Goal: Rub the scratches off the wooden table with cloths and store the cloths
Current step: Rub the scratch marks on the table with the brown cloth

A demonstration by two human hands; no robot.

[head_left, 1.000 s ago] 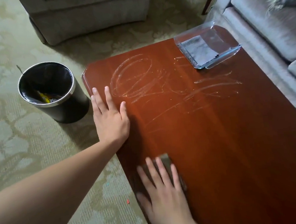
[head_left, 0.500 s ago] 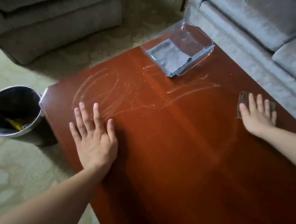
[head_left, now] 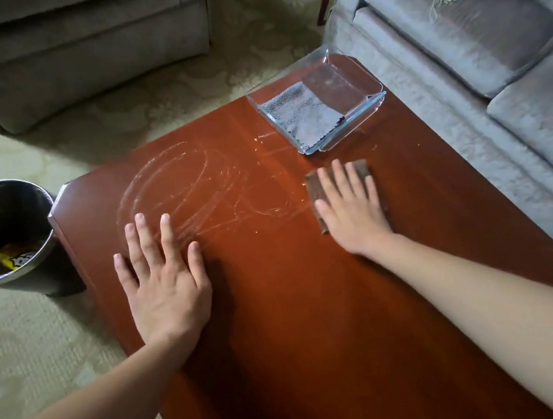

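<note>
**A:** Where are we keeping our right grip [head_left: 353, 215]?

**B:** We are laying it flat on the brown cloth [head_left: 315, 187], fingers straight and slightly spread, palm pressing down. Nothing is being curled around or pinched. The cloth is lying directly beneath the grip on the worktop [head_left: 311, 307], with its edges showing past the fingertips and beside the thumb.

**A:** And our left grip [head_left: 166, 287]?

**B:** We are resting it flat on the bare worktop as well, released, fingers spread, grasping nothing. It is sitting near the left edge, well apart from the brown cloth, with its fingertips reaching into the near end of the scratches [head_left: 179, 191].

**A:** Where are those scratches running?

**B:** We are seeing them as pale loops and streaks. They are spreading from above the left fingertips across to the left edge of the brown cloth and up toward the clear tray [head_left: 351, 122].

**A:** And the tray?

**B:** It is sitting at the far corner of the worktop, just beyond our right grip, near the brown cloth but not touching it. A grey cloth [head_left: 303, 115] is lying flat in its left half.

**A:** What are we seeing around the worktop?

**B:** A dark bin [head_left: 7, 235] is standing on the carpet [head_left: 28, 351] just beside the left edge, with something yellow inside. A grey sofa [head_left: 488, 37] is running along the right side, and an armchair [head_left: 76, 42] is sitting across the carpet.
</note>
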